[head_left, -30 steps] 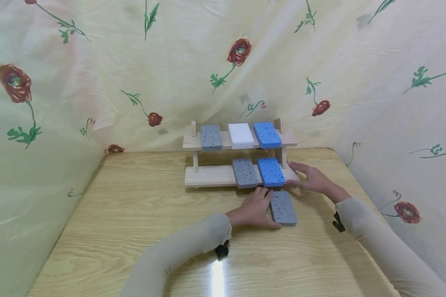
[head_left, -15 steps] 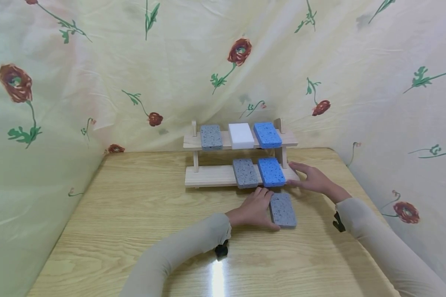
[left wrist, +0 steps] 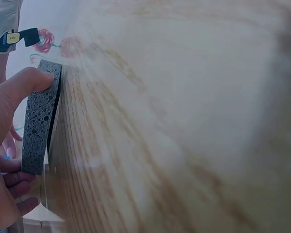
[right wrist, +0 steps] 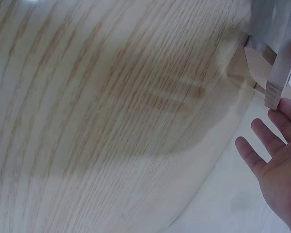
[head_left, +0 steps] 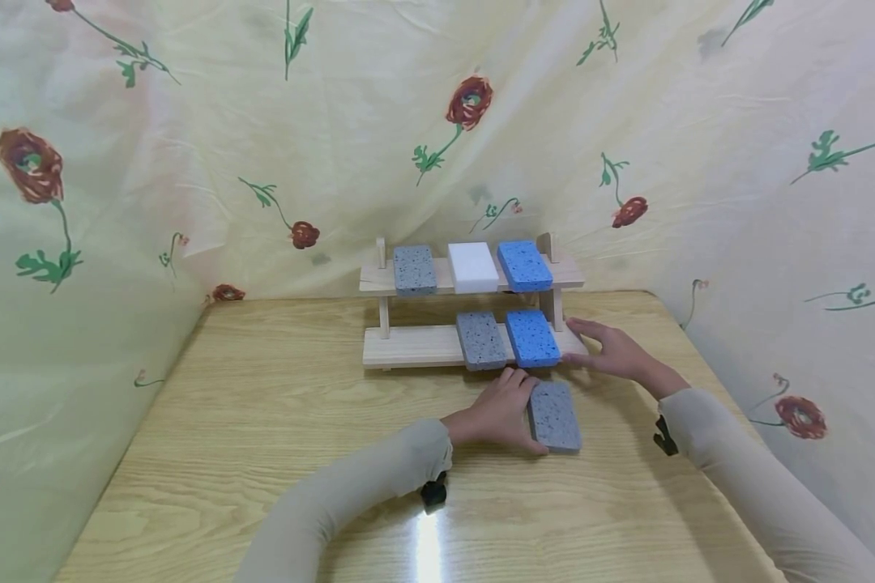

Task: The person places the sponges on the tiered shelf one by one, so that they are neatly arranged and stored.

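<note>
My left hand (head_left: 497, 411) holds a grey speckled sponge (head_left: 557, 417) by its ends, thumb at the near end and fingers at the far end. In the left wrist view this sponge (left wrist: 41, 116) shows a porous side and stands slightly off the table at one edge. My right hand (head_left: 612, 350) grips the right end of the lower shelf of a two-tier wooden rack (head_left: 411, 346), thumb in front and index finger behind. In the right wrist view the other fingers (right wrist: 269, 138) are spread loosely beside the plank end (right wrist: 273, 94).
On the lower shelf lie a grey sponge (head_left: 481, 340) and a blue sponge (head_left: 532, 338). The upper shelf bears a grey sponge (head_left: 414, 270), a white sponge (head_left: 472, 265) and a blue sponge (head_left: 524, 265). Flowered cloth (head_left: 335, 121) hangs behind the wood-grain table (head_left: 262, 405).
The grey sponge in my left hand has slid slightly towards me, away from the rack, with the thumb following a little. My right hand and the rack have stayed put.
</note>
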Demonstrator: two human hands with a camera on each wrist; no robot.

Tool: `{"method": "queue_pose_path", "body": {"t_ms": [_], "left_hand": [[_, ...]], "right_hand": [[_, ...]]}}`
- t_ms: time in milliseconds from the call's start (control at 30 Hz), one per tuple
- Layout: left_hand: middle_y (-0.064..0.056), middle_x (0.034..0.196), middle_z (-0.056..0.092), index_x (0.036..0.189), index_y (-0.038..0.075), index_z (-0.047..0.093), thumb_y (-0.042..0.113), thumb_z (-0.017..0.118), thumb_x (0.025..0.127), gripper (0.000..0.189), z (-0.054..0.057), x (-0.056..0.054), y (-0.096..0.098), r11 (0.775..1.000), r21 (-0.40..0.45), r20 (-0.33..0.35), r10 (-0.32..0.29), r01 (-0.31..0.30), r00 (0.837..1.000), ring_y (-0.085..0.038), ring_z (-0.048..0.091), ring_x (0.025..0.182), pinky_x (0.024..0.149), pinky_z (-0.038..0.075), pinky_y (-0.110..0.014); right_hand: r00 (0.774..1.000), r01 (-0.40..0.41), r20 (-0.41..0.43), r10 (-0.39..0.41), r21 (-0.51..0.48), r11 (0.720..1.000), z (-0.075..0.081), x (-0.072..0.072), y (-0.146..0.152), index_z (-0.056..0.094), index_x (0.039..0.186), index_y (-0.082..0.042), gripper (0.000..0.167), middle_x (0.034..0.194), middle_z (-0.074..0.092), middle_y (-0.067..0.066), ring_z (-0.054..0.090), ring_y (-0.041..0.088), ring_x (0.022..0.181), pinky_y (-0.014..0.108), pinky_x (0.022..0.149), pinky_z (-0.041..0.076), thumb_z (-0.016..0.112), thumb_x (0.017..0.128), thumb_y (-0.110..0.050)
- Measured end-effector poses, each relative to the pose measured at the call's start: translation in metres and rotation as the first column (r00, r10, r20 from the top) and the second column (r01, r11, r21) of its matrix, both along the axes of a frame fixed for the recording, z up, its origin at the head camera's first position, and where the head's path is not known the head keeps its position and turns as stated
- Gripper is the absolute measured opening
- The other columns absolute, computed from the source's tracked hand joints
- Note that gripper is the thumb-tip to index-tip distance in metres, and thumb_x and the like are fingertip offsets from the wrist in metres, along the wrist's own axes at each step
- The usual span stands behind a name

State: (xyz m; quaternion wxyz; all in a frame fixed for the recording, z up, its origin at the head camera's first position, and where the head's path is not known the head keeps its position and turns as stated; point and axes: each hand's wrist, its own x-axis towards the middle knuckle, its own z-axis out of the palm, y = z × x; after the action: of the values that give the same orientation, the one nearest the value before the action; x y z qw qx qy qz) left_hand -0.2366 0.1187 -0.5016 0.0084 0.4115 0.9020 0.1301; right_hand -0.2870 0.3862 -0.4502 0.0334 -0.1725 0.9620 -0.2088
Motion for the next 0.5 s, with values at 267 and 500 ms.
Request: {"method": "queue_pose_path", "body": {"t_ms": [267,500], "left_hand": [[-0.001,0.138,0.051,0.151,0.009,0.044,0.072,0.081,0.065,0.113,0.0037,0.0042,-0.0036,0.998,0.053,-0.010,-0.043,0.043,0.999,-0.013,0.044,0.119,0.102,0.043,-0.021],[-0.001,0.137,0.051,0.150,0.010,0.044,0.069,0.083,0.065,0.111,0.0058,0.0064,-0.0059,0.996,0.070,-0.026,-0.059,0.060,0.998,-0.013,0.044,0.119,0.101,0.043,-0.020]], "right_hand": [[1.000,0.002,0.002,-0.002,0.009,1.000,0.0011,0.0007,-0.0005,0.040,0.154,0.001,0.081,0.159,0.038,0.027,0.034,0.051,0.145,0.066,0.115,0.031,0.070,0.094,-0.044],[1.000,0.014,0.003,-0.014,0.012,1.000,-0.0017,-0.0012,-0.0003,0.039,0.155,0.000,0.083,0.159,0.037,0.026,0.033,0.052,0.145,0.067,0.115,0.031,0.070,0.093,-0.047]]}}
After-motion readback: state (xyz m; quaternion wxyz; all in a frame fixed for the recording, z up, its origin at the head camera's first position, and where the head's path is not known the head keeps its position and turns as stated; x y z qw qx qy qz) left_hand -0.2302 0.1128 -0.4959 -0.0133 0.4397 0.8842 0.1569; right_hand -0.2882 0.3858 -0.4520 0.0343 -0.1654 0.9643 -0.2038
